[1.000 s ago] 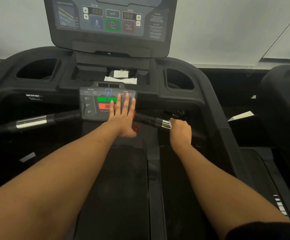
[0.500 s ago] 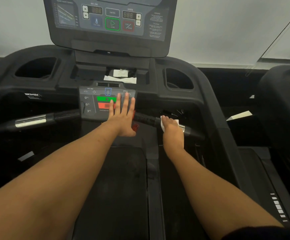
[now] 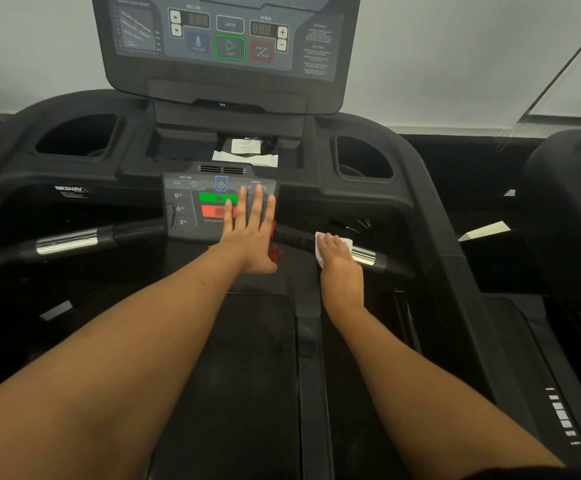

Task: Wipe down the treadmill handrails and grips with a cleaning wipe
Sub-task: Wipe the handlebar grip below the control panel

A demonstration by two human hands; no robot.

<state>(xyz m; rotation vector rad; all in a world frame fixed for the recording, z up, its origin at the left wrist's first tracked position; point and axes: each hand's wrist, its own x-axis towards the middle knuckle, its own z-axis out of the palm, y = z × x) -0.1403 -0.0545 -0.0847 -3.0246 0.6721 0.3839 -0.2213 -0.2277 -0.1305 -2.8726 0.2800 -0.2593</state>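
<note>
At 4 o'clock of the control panel (image 3: pixel 192 209), the right hand (image 3: pixel 339 263) curls its grip round the wipe (image 3: pixel 319 258) on the right handrail (image 3: pixel 365 256); the left hand (image 3: pixel 251 237) lies flat, empty. The left handrail (image 3: pixel 67 240) is judged unwiped.

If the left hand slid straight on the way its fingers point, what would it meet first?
The left hand lies flat on the control panel, fingertips near its top edge. Straight on, it would probably meet the white papers in the tray behind; depth is unclear.
</note>
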